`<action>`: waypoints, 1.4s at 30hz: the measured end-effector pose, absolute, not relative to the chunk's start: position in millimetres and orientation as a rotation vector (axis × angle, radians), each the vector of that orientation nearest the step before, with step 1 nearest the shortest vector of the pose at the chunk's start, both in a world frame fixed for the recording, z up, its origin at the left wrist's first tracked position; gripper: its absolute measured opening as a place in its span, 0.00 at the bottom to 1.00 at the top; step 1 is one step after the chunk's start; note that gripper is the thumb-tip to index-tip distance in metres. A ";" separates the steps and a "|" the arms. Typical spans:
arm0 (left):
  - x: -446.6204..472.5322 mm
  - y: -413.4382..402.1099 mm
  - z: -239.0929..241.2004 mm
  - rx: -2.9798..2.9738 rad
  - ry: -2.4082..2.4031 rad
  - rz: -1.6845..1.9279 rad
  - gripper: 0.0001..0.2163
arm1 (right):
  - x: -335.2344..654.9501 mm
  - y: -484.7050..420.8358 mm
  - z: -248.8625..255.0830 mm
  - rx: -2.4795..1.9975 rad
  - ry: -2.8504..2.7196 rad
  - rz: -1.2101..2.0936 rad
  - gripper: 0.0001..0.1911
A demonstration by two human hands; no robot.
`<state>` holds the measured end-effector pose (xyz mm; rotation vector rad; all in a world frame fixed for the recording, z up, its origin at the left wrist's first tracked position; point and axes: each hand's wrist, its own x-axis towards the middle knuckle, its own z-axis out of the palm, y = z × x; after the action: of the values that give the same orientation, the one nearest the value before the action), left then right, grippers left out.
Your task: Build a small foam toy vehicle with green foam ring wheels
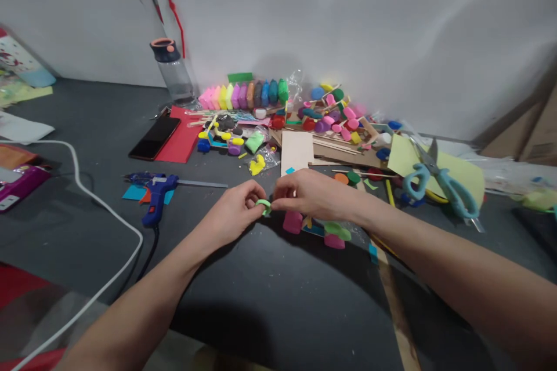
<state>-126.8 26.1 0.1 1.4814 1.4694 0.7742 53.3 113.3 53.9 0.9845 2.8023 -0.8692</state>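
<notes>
At the centre of the frame, a curl of light-green clay [263,203] was pinched by the fingertips of both the left hand [239,208] and the right hand [307,192], which hid its ends. The right hand and forearm partly blocked a pink-wheeled toy car [313,230]. A glue gun [160,188] lay centre-left, scissors [431,168] centre-right. The left edge cut off a purple object [30,187], hard to identify.
</notes>
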 end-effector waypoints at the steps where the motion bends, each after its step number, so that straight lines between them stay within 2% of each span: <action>1: -126.7 25.3 0.2 1.480 1.456 0.765 0.05 | 51.0 112.1 52.8 0.972 2.787 -0.869 0.09; 11: -125.0 15.9 15.7 1.392 1.322 0.697 0.06 | 63.1 94.0 67.9 0.991 2.812 -0.888 0.11; 16: -119.8 12.3 19.2 1.316 1.268 0.677 0.05 | 98.6 75.8 73.3 1.310 3.052 -0.947 0.10; 22: -112.9 12.5 13.1 1.243 1.248 0.664 0.05 | 142.5 51.7 42.6 1.653 3.228 -0.779 0.08; 25: -108.9 12.9 8.2 1.192 1.242 0.651 0.06 | 150.0 46.6 28.0 1.549 3.314 -0.652 0.07; 30: -101.6 12.5 2.9 1.173 1.235 0.682 0.07 | 141.1 49.2 18.5 1.280 3.290 -0.491 0.13; 42: -93.2 8.6 -0.8 1.381 1.299 0.766 0.06 | 120.6 48.4 6.6 1.315 3.157 -0.176 0.07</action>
<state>-93.2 8.6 -0.8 1.3812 1.2986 0.7663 120.6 48.4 6.6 1.3154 3.1569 -0.1764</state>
